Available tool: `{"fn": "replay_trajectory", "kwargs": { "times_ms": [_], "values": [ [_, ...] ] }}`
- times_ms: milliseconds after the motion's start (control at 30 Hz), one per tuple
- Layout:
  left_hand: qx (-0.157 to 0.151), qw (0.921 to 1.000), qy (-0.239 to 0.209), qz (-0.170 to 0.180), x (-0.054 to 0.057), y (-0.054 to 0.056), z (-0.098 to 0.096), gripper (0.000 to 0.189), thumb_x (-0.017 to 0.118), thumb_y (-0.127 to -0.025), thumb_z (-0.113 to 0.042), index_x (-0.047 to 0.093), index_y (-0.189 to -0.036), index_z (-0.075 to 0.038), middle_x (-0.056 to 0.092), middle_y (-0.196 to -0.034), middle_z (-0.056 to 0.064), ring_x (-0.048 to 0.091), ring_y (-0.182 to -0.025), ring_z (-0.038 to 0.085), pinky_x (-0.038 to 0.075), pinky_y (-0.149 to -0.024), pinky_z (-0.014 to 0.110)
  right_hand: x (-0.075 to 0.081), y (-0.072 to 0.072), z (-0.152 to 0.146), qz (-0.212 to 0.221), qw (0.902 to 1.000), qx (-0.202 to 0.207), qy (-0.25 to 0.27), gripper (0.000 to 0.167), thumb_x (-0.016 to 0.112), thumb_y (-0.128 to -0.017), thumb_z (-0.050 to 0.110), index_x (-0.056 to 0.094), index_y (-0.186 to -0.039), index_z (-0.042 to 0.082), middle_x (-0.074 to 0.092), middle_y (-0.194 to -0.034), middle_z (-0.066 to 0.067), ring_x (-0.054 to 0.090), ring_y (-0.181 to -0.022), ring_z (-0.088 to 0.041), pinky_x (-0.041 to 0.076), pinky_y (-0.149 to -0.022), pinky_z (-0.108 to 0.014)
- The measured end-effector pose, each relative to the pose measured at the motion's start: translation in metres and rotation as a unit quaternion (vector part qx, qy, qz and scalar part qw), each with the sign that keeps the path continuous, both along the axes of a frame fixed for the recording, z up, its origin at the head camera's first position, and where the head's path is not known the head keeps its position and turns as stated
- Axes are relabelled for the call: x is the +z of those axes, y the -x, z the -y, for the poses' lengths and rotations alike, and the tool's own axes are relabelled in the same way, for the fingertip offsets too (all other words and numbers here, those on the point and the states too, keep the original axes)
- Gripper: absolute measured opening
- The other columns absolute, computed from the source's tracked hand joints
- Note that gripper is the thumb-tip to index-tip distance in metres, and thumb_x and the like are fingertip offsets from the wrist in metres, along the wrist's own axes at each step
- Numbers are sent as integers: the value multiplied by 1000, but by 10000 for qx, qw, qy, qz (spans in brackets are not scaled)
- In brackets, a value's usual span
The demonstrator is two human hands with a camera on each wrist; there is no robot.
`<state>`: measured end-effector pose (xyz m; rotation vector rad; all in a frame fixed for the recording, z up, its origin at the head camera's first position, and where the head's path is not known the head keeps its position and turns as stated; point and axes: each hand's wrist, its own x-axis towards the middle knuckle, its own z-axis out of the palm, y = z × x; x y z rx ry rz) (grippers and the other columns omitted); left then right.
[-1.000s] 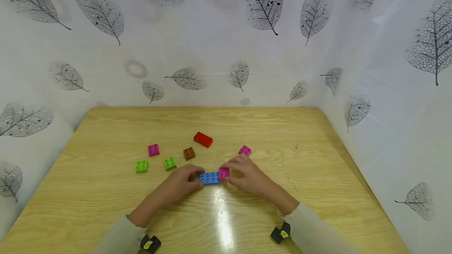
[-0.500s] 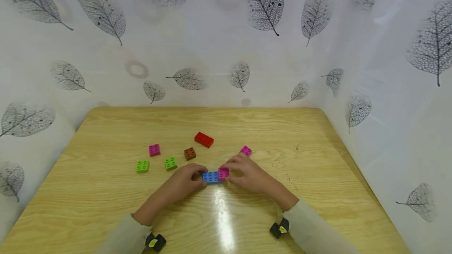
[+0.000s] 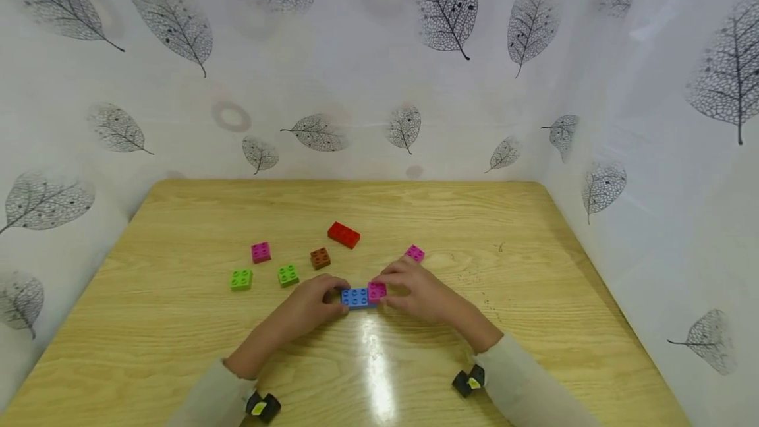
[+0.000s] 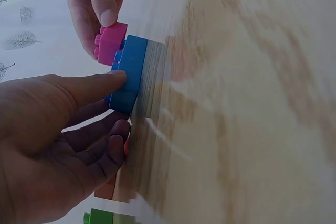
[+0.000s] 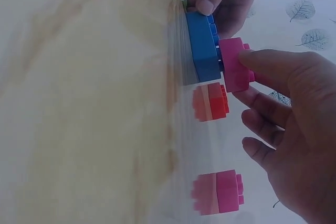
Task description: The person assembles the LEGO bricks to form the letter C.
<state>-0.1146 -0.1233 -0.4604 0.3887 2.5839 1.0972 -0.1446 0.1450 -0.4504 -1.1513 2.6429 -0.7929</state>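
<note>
At the middle of the wooden table, a long blue toy building brick (image 3: 354, 298) lies with its studs up. My left hand (image 3: 311, 302) pinches its left end between thumb and fingers. Over the brick's right end is a small pink brick (image 3: 376, 292), gripped by thumb and fingertips of my right hand (image 3: 418, 290). In the right wrist view the pink brick (image 5: 235, 65) stands slightly tilted on the blue brick's end studs, a narrow gap showing between them, and sticks out past that end. The left wrist view shows the blue brick (image 4: 128, 74) resting on the tabletop.
Behind the hands lie a red brick (image 3: 344, 234), a brown brick (image 3: 320, 257) and another pink brick (image 3: 414, 254). To the left are two green bricks, one nearer (image 3: 288, 275), one farther out (image 3: 240, 279), plus a pink brick (image 3: 260, 252). Leaf-patterned curtain (image 3: 367, 71) surrounds the table.
My left hand and the blue brick have shifted slightly right, further under the pink brick. The right hand keeps its hold on the pink brick, almost in the same place.
</note>
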Motion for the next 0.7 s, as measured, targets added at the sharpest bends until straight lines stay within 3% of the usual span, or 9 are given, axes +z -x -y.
{"fn": "replay_trajectory", "kwargs": {
  "times_ms": [233, 500, 700],
  "values": [
    [16, 10000, -2, 31, 1, 0, -1, 34, 75, -91, -21, 68, -124, -15, 65, -117, -2, 53, -91, 13, 46, -81, 33, 2, 1, 0, -77, 9999, 75, -31, 37, 72, -94, 27, 69, -131, 20, 64, -127, 0, 52, -121, -17, 47, -101, -41],
    [66, 9999, -51, 74, 0, -1, 0, 33, 75, -92, -21, 67, -124, -16, 65, -119, -3, 53, -93, 14, 47, -83, 34, 1, 3, 3, -569, 9979, 308, 26, 36, 75, -92, 26, 72, -126, 16, 67, -121, -1, 55, -115, -18, 48, -97, -39],
    [52, 9999, -89, 75, -1, -2, 0, 33, 75, -92, -22, 68, -123, -16, 65, -119, -2, 53, -93, 14, 47, -82, 34, 3, 3, 4, -484, 9985, 247, -53, 35, 75, -92, 26, 72, -126, 19, 67, -118, 0, 54, -112, -17, 48, -96, -38]
  ]
}}
